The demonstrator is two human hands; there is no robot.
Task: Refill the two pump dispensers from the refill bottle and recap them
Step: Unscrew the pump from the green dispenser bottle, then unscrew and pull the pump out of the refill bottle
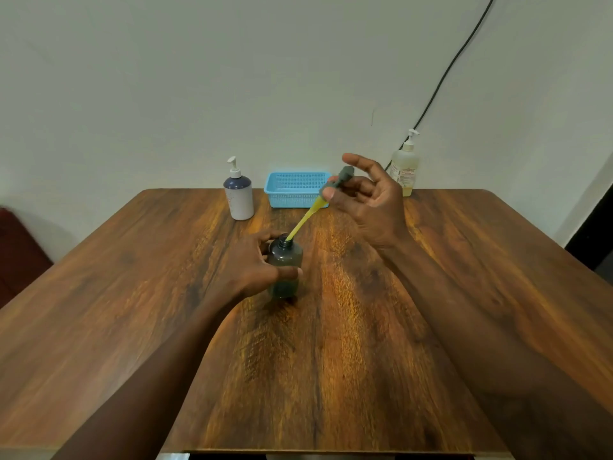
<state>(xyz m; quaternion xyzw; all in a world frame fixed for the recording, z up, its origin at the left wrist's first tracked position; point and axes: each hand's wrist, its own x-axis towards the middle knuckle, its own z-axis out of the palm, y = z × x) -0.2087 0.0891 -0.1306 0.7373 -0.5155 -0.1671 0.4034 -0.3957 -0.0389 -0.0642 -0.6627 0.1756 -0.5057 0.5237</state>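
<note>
Wooden tabletop (365, 327): your left hand (257, 260) grips the dark dispenser (286, 260), your right hand (368, 197) pinches its pump (338, 180), tube at the mouth. White dispenser (238, 197) capped; clear pump bottle (405, 167) behind.

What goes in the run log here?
left hand: steadies dark bottle | right hand: holds grey pump head, yellow tube in neck

The clear bottle's (404, 167) label print is too small to read.
</note>
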